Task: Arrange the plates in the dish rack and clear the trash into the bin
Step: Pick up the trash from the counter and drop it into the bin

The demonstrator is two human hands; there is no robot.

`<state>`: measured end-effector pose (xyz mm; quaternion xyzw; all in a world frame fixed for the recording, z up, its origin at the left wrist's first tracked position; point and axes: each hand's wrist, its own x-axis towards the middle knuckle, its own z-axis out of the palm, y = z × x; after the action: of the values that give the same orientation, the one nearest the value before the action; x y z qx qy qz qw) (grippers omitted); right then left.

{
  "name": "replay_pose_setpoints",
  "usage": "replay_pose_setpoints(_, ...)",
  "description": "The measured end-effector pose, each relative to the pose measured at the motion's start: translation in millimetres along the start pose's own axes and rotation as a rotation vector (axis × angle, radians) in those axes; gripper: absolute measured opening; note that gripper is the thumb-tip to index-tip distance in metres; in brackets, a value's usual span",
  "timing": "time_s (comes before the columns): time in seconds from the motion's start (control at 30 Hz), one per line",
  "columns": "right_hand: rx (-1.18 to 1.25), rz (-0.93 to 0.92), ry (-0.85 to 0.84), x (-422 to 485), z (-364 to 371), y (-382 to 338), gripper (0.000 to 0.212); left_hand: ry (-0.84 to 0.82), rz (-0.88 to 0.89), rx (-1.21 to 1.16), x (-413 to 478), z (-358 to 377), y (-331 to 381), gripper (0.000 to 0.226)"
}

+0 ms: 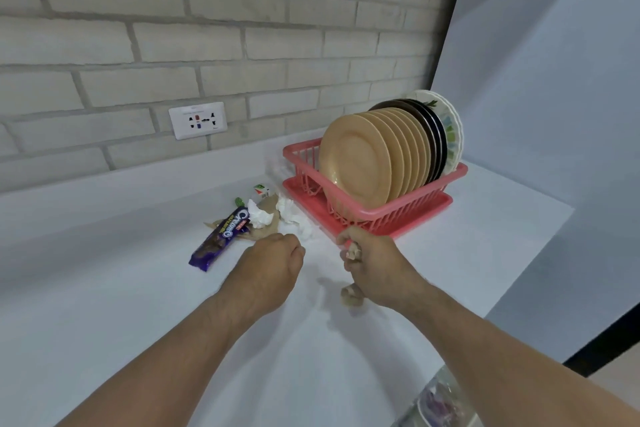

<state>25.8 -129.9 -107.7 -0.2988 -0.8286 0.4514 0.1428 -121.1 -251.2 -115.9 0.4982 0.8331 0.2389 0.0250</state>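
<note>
A pink dish rack (298, 158) stands on the white counter (138, 305), holding several tan plates (356, 159), dark plates (433, 128) and a patterned white plate (453, 128) upright. Left of it lies trash: a purple cookie wrapper (221, 236), white tissues (294, 215), brown paper (268, 230) and a small carton (262, 190). My left hand (273, 260) hovers with fingers curled down beside the tissues; its fingertips are hidden. My right hand (374, 263) grips crumpled brown paper (353, 251) at the rack's front corner. Another brown scrap (350, 296) sits under that hand.
A brick wall with a power socket (198, 120) runs behind the counter. The counter's edge runs diagonally at the right. A clear-lined bin (436, 402) shows at the bottom right, below the counter edge.
</note>
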Motion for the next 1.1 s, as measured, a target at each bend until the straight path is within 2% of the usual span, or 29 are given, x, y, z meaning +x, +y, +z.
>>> replay_pose_setpoints(0.07,0.036,0.023,0.038,-6,-16,6,0.027,-0.012,-0.031,-0.033,2,9,18,0.033)
replay_pose_setpoints(0.2,0.028,0.045,0.133,-21,-60,29,0.041,0.016,-0.035,-0.032,5,30,65,0.038)
replay_pose_setpoints(0.4,0.199,0.170,0.093,-42,-144,101,0.029,0.008,-0.046,-0.140,11,81,159,0.035)
replay_pose_setpoints(0.57,0.239,0.251,0.008,-48,-203,162,0.023,-0.180,-0.096,-0.223,18,125,226,0.021)
replay_pose_setpoints(0.63,0.234,0.279,-0.017,-49,-219,179,0.016,-0.282,-0.093,-0.220,22,141,246,0.029)
replay_pose_setpoints(0.73,0.104,0.289,-0.049,-48,-240,197,0.004,-0.387,-0.058,-0.216,29,166,270,0.040)
replay_pose_setpoints(0.87,-0.172,0.313,-0.063,-52,-258,220,0.044,-0.413,-0.024,-0.244,38,194,289,0.045)
replay_pose_setpoints(0.93,-0.232,0.310,-0.007,-55,-263,240,0.049,-0.385,0.030,-0.237,46,211,295,0.042)
replay_pose_setpoints(1.07,-0.187,0.246,0.137,-65,-275,280,0.010,-0.286,0.132,-0.268,55,246,306,0.027)
replay_pose_setpoints(1.1,-0.161,0.255,0.151,-67,-278,291,0.007,-0.274,0.159,-0.277,55,256,309,0.028)
